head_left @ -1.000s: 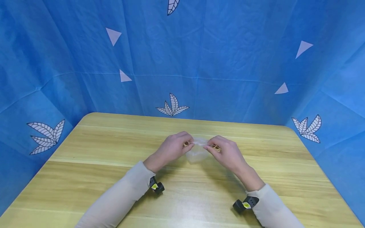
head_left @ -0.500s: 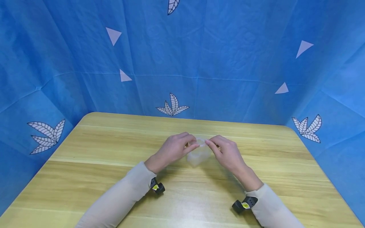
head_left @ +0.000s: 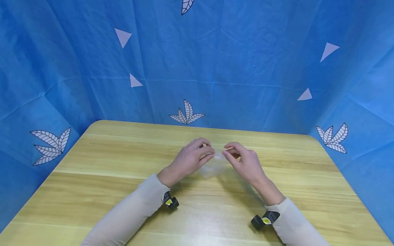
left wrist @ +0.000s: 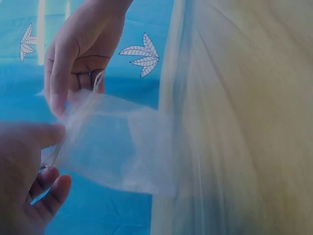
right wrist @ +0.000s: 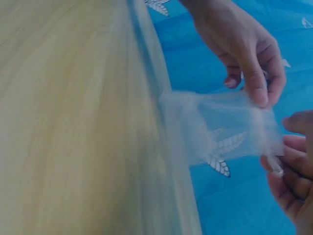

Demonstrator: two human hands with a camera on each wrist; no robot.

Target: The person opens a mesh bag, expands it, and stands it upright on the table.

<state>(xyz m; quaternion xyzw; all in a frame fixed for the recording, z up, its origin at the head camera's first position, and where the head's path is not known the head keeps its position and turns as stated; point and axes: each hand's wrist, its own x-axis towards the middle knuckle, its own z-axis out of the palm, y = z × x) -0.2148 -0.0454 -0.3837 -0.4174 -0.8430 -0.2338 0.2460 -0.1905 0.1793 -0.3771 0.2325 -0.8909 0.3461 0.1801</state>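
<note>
A small sheer white drawstring pouch (head_left: 212, 168) hangs between both hands near the middle of the wooden table in the head view. The left hand (head_left: 190, 158) pinches one side of its mouth between thumb and fingers. At the opposite side, the right hand (head_left: 246, 164) holds the top edge with thumb and fingers curled. In the left wrist view the see-through pouch (left wrist: 122, 147) looks flat, and a pale cord (left wrist: 99, 81) loops by the right hand's fingers. The right wrist view shows a cord end (right wrist: 275, 166) at the right hand's fingertips.
The wooden table (head_left: 123, 147) spreads around the hands, with rounded far corners. Blue cloth (head_left: 246, 61) printed with white leaves and triangles hangs behind and at both sides. A small black camera (head_left: 172, 203) is strapped at the left wrist, another camera (head_left: 258, 222) at the right.
The fingers have shifted their hold along the pouch's mouth. The right hand's fingers have spread and lifted a little; the pouch stays in about the same place.
</note>
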